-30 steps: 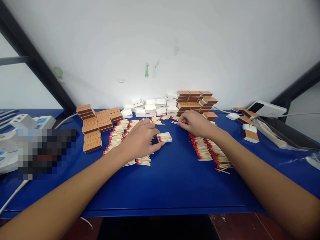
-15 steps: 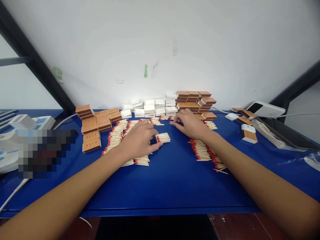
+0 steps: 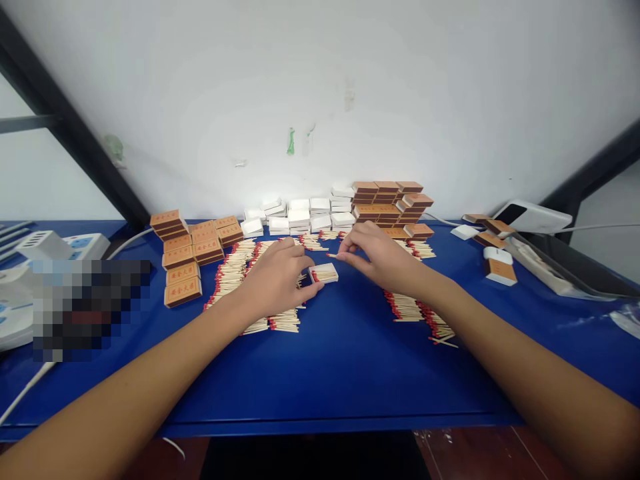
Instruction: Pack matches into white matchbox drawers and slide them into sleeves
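Note:
A white matchbox tray with several red-tipped matches in it lies on the blue table. My left hand grips its left end between thumb and fingers. Just right of the tray, my right hand pinches a match, whose red head points left; whether more than one match is in the pinch I cannot tell. Rows of loose matches lie under and left of my left hand. More matches lie beneath my right forearm, and a short row runs behind both hands.
White trays are stacked against the wall, beside piled brown matchbox sleeves. More brown matchboxes stand at the left. Power strips and a blurred-out dark object are at far left. A white device and loose sleeves sit at right.
My right hand has come left and nearer from the back row of matches, with a match between its fingertips. My left hand and the tray have barely moved.

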Tool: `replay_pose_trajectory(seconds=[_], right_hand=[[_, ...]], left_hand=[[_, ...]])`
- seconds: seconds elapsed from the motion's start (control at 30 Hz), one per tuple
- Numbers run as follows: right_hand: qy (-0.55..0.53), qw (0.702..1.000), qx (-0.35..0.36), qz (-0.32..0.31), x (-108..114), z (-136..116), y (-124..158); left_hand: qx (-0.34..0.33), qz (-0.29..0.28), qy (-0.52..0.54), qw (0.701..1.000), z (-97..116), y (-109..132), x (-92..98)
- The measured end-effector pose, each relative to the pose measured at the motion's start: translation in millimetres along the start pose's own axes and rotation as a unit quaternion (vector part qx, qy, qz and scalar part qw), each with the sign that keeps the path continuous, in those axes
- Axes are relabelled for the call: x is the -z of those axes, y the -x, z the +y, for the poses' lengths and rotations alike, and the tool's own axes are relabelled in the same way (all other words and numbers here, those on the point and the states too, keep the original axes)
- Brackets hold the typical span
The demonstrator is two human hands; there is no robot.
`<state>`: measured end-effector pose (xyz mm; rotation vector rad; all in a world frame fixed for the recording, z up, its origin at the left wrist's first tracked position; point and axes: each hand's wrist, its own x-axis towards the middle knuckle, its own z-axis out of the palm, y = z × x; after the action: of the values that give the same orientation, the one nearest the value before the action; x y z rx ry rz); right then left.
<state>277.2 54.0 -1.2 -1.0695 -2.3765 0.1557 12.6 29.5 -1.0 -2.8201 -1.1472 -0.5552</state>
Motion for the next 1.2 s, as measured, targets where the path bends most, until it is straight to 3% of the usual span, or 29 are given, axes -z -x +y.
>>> replay_pose_trajectory(seconds=[0.13, 0.43, 0.6, 0.8, 1.2], right_hand=[[0.001, 0.999, 0.040, -0.025, -5, -22, 4], [0.010, 0.998, 0.057, -0.023, -16, -22, 6], [0.023, 0.999, 0.025, 0.030, -20, -14, -4], [0.074, 0.997, -0.001, -0.011, -32, 4, -22], [0.080, 0.996, 0.007, -0.027, -31, 12, -18]], left_hand=[[-0.011, 0.003, -0.005, 1.000, 0, 0, -0.7], [-0.015, 0.007, -0.006, 1.000, 0, 1, -0.5], [-0.011, 0.007, 0.000, 1.000, 0, 1, -1.8], [-0.002, 0.001, 0.013, 1.000, 3, 1, -1.4], [-0.002, 0.002, 0.007, 1.000, 1, 1, -3.2]])
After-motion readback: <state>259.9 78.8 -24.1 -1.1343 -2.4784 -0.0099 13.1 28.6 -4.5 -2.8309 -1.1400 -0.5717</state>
